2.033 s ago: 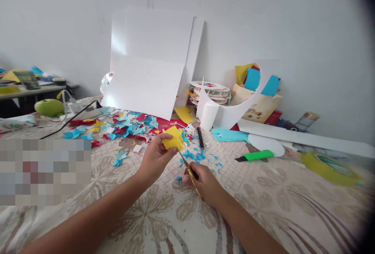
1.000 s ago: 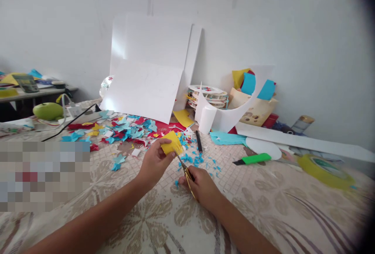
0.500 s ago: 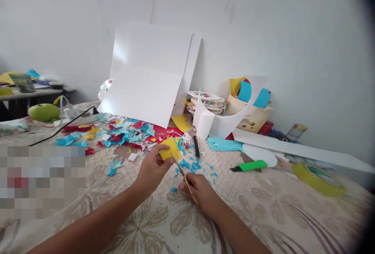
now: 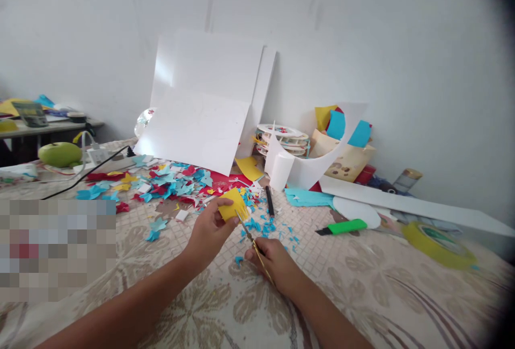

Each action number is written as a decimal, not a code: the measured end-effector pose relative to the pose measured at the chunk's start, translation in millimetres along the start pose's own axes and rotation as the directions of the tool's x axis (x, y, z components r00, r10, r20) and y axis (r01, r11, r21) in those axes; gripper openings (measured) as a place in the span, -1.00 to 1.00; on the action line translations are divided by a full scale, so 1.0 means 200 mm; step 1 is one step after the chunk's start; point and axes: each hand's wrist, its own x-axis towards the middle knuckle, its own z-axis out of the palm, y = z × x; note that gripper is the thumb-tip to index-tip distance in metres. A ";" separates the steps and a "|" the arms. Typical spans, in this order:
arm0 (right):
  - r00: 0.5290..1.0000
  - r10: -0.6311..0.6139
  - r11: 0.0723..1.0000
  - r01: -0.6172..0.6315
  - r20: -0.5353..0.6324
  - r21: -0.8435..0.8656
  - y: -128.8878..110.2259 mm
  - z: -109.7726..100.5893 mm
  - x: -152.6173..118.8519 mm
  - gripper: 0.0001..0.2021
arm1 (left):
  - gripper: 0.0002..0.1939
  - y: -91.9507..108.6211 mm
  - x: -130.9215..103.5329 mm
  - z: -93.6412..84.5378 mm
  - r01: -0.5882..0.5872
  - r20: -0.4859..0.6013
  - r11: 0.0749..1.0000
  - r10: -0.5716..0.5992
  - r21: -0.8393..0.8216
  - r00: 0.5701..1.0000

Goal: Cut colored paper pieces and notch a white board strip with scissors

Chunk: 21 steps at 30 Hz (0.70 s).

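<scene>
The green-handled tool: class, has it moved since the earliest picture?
No. Judged against the white oval card, the green-handled tool lies in the same place, just in front; only the camera's view has shifted.

Pale, faintly marked wall [image 4: 322,32] behind a patterned, cloth-covered tabletop [image 4: 193,311]; another table [image 4: 52,128] far left.

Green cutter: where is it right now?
In the head view, the green cutter lies on the tablecloth, right of the black pen, just in front of the white disc.
</scene>
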 end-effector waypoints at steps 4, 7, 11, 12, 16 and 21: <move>1.000 0.007 1.000 -0.007 0.010 0.010 0.00 0.00 0.00 -0.63 | -0.68 0.00 0.00 0.00 -0.008 -0.001 1.000 0.008 0.013 1.000; 1.000 0.013 1.000 -0.013 0.003 0.005 0.01 0.01 0.00 -0.61 | -0.68 0.00 0.00 0.00 -0.015 -0.006 1.000 0.015 0.023 1.000; 1.000 0.004 1.000 -0.004 -0.023 -0.012 0.02 0.01 0.00 -0.59 | -0.69 0.00 0.00 0.00 -0.021 0.004 0.999 0.021 0.035 1.000; 1.000 0.000 1.000 0.000 -0.026 -0.015 0.02 0.01 0.00 -0.59 | -0.69 0.00 0.00 0.01 -0.022 0.006 0.999 0.022 0.037 1.000; 1.000 -0.004 1.000 0.004 -0.022 -0.017 0.01 0.01 0.00 -0.59 | -0.69 0.01 -0.01 0.01 -0.021 -0.003 0.998 0.021 0.051 1.000; 1.000 0.000 1.000 -0.001 -0.012 -0.019 0.01 0.01 -0.01 -0.60 | -0.69 0.01 -0.01 0.01 -0.023 -0.004 0.998 0.023 0.063 1.000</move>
